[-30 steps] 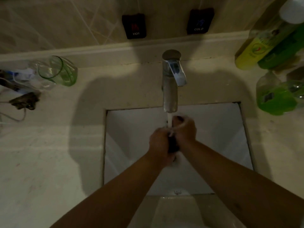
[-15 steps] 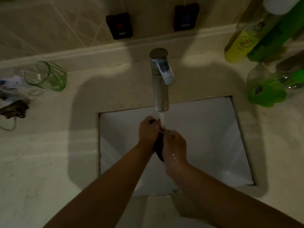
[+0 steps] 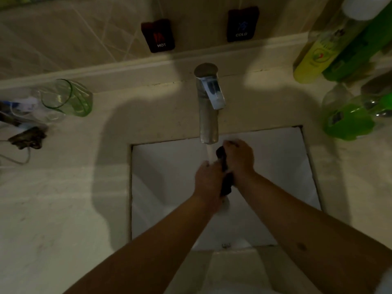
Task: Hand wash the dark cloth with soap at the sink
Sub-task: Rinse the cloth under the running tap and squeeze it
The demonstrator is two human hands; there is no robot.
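Over the white sink basin, both hands press a dark cloth between them. My left hand is nearer me, closed on the cloth's lower part. My right hand is farther up, fingers curled over the cloth's top end. Water streams from the chrome faucet onto the cloth and my left hand's knuckles. Most of the cloth is hidden between the palms; only a narrow dark strip shows.
The beige counter surrounds the sink. A green glass lies at the left beside a dark clip and cable. Green and yellow bottles crowd the right. Hot and cold labels hang on the tiled wall.
My right hand has slid up toward the faucet while my left hand has dropped back toward me, rubbing the cloth between them. The view has shifted slightly.
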